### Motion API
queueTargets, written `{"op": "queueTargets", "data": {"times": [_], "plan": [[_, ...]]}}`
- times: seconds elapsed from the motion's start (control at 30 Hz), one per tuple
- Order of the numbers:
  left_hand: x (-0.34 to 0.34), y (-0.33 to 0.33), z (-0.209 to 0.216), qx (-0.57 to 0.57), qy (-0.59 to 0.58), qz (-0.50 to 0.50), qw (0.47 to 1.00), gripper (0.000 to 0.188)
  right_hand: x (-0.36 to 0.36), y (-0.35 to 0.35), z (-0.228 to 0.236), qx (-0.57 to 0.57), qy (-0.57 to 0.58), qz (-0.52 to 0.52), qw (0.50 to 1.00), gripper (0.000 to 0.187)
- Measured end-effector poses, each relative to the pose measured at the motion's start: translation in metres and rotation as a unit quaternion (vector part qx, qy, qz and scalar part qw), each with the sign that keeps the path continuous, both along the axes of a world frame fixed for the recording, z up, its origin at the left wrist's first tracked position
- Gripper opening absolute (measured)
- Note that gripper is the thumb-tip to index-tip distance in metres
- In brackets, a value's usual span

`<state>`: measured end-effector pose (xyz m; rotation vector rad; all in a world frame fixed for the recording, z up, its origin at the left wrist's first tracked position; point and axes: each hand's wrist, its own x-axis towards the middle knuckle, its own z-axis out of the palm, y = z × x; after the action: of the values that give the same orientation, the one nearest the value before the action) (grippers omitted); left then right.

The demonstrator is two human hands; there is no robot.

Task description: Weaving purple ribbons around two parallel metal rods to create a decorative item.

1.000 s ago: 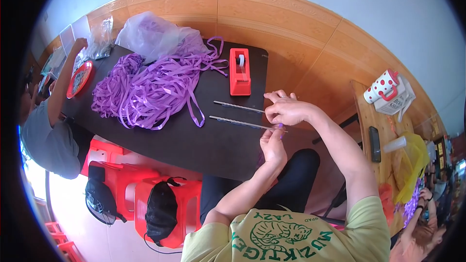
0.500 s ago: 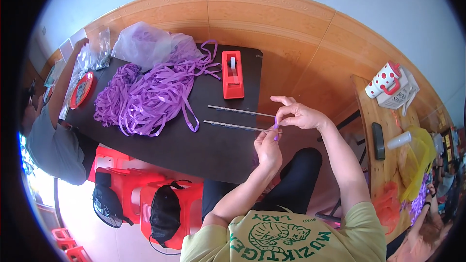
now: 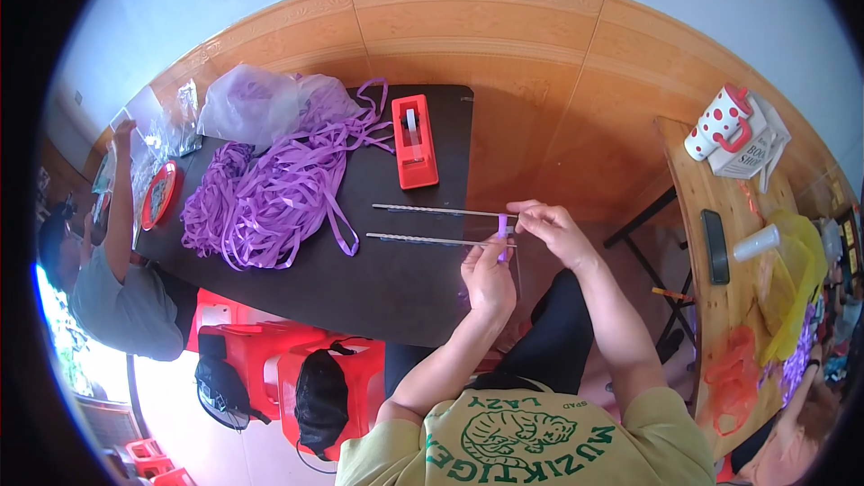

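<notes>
Two thin metal rods, an upper one (image 3: 441,210) and a lower one (image 3: 423,240), with twisted far ends, lie side by side on the dark table and stick out past its right edge. A short band of purple ribbon (image 3: 502,224) spans the rods near their free ends. My left hand (image 3: 490,281) pinches the ribbon at the lower rod. Beside the upper rod's tip, my right hand (image 3: 556,232) has its thumb and fingers closed together. A small pale bit shows by its fingertips, too small to name.
On the dark table (image 3: 360,292) lie a heap of purple ribbon (image 3: 270,202), a red tape dispenser (image 3: 414,142) and a red plate (image 3: 160,196). A co-worker (image 3: 126,283) sits at the left. The wooden table (image 3: 711,333) at right holds a dotted cup (image 3: 717,126) and a phone (image 3: 715,247).
My right hand has shifted from the ribbon's top to the right of the rod tips, its fingers drawn closer together. The ribbon now lies flatter across the rods. My left hand still pinches it.
</notes>
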<state>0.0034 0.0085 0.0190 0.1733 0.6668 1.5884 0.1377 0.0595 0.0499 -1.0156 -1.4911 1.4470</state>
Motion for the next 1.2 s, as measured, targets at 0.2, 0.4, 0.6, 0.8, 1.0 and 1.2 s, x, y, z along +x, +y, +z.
{"op": "queueTargets", "data": {"times": [0.2,0.4,0.6,0.8,1.0,1.2], "plan": [[-0.001,0.002,0.003,-0.003,0.008,0.007,1.0,0.008,-0.028,-0.011,-0.003,0.042,-0.012,-0.09,0.995,0.022],[-0.002,-0.001,0.005,-0.029,0.018,-0.012,0.999,0.005,-0.02,-0.011,-0.009,-0.002,0.038,-0.047,0.998,0.012],[-0.005,-0.004,0.008,-0.09,0.071,-0.032,0.993,0.002,-0.011,0.0,-0.033,-0.049,0.043,0.045,0.997,0.01],[-0.003,-0.007,0.008,-0.07,0.067,-0.033,0.995,0.01,-0.035,-0.004,-0.038,-0.125,0.205,0.044,0.97,0.017],[-0.006,-0.009,0.005,-0.06,0.053,-0.042,0.996,0.012,-0.046,0.001,-0.04,-0.185,0.272,0.026,0.944,0.022],[-0.008,-0.015,-0.002,-0.068,0.07,-0.055,0.994,0.004,-0.039,-0.011,-0.033,-0.12,0.279,-0.208,0.93,0.037]]}}
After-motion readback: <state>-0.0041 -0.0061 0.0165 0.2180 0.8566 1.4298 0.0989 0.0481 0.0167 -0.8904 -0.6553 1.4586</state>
